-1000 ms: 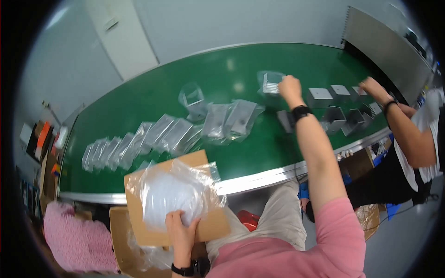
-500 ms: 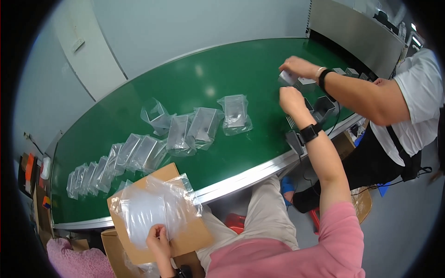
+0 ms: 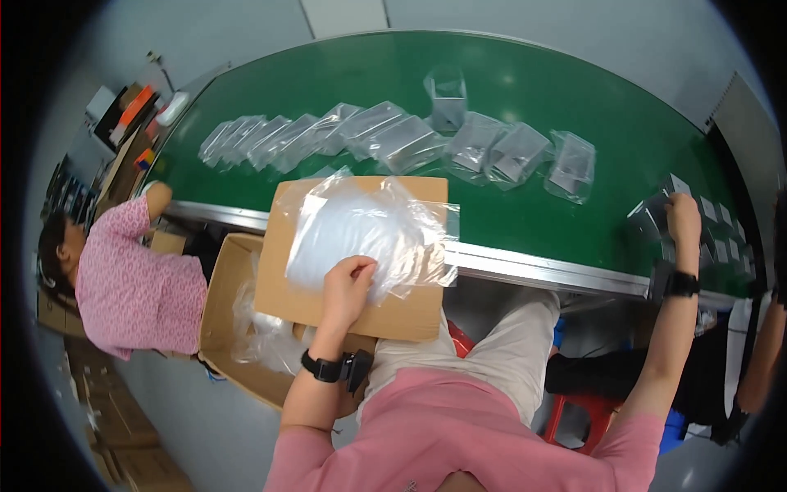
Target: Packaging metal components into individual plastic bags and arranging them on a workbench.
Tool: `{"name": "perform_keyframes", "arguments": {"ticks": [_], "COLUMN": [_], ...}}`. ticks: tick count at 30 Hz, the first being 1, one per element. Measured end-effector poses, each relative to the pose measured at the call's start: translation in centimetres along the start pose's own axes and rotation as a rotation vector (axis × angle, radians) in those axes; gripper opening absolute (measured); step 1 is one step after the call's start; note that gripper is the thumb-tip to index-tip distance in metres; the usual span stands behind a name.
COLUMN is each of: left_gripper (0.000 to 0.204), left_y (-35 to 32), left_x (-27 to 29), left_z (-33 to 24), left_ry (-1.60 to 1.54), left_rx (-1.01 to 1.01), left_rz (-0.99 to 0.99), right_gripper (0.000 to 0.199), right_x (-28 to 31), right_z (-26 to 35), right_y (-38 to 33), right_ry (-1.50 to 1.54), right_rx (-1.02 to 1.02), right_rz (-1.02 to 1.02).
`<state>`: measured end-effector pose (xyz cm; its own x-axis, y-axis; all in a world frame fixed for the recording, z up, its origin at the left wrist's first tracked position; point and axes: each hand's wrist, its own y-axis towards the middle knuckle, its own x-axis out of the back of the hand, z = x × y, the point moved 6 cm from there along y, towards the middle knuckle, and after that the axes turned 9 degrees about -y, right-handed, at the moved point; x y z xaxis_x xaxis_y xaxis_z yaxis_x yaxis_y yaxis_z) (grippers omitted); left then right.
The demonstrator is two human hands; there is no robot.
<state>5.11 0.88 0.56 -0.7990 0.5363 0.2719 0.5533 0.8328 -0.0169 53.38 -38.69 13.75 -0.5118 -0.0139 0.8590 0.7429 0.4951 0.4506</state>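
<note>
My left hand [image 3: 346, 289] is closed, with thumb and fingertips pinched at the near edge of a stack of clear plastic bags [image 3: 348, 230]. The stack lies on a flat cardboard sheet [image 3: 410, 321] over my lap, against the table's edge. Far to the right, my right hand [image 3: 683, 220] reaches down, its fingers closed on a grey box-shaped part [image 3: 649, 215] among several others on the table. The hand partly covers this part. A row of grey parts in clear bags [image 3: 402, 141] stretches across the table, and one upright open bag [image 3: 448, 102] stands behind it.
The green table [image 3: 525, 225] has a metal front edge [image 3: 549, 271]. An open cardboard box [image 3: 225, 307] with loose plastic stands below, left of my lap. One person in patterned pink [image 3: 143, 287] sits at left; another person's arm [image 3: 762, 361] shows at far right. A red stool [image 3: 584, 422] is underneath.
My view has swung left and down. My right hand now grips a grey part; the co-worker's hands have left the view. My left hand stays at the bag stack.
</note>
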Motion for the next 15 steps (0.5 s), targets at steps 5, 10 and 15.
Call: {"name": "perform_keyframes", "arguments": {"ticks": [5, 10, 15], "left_gripper": [0.009, 0.008, 0.008], "left_y": [-0.8, -0.7, -1.0], "left_x": [0.0, -1.3, -2.1], "left_z": [-1.3, -2.6, -2.1], "left_ry": [0.014, 0.025, 0.000], "left_rx": [-0.018, -0.047, -0.071], "left_rz": [0.038, 0.040, 0.086], "right_gripper": [0.015, 0.010, 0.011], "right_x": [6.3, 8.0, 8.7], "right_z": [11.3, 26.8, 34.3], "right_y": [-3.8, -11.0, -13.5], "right_ry": [1.085, 1.590, 1.400], "right_rx": [-0.037, 0.094, 0.250], "right_rz": [0.011, 0.142, 0.065]}}
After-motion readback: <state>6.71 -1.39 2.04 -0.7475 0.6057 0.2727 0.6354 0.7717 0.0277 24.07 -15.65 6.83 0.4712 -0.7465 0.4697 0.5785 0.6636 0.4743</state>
